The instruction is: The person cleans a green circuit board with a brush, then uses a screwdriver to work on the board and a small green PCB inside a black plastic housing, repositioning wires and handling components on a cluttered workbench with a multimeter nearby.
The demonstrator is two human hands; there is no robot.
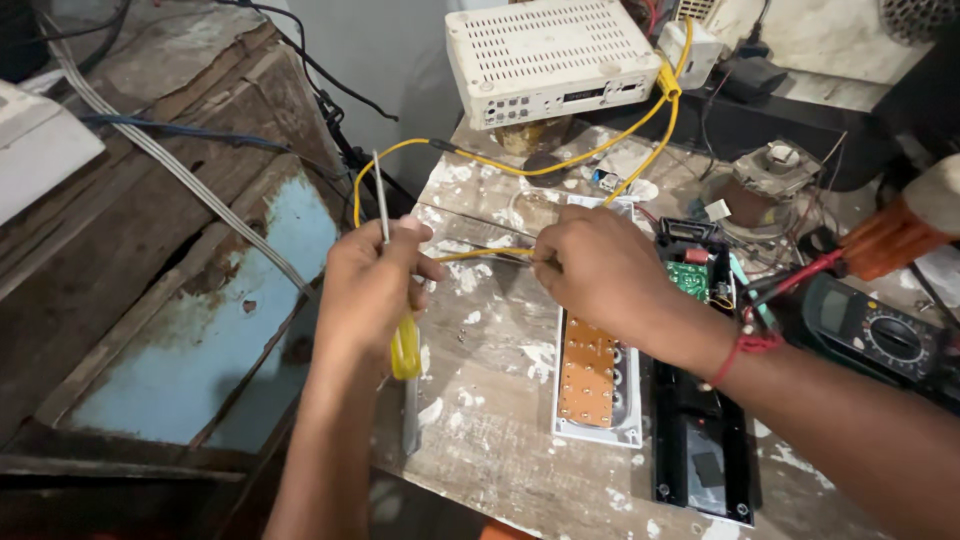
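Above the paint-splashed counter [500,440], your left hand [370,290] grips a yellow-handled screwdriver [404,345]. Your right hand [600,270] pinches the yellow wire [480,254].

A white vented box [552,58] sits at the far edge of the paint-splashed workbench [500,440]. A dark multimeter [875,330] lies at the right, near an orange tool handle [895,235]. A black opened casing [700,440] lies beside a white panel carrying an orange circuit board [590,380]. A worn wooden crate with peeling blue paint [200,330] stands at the left.

left hand [372,290] fisted, right hand [598,272] pinching, forearms converging
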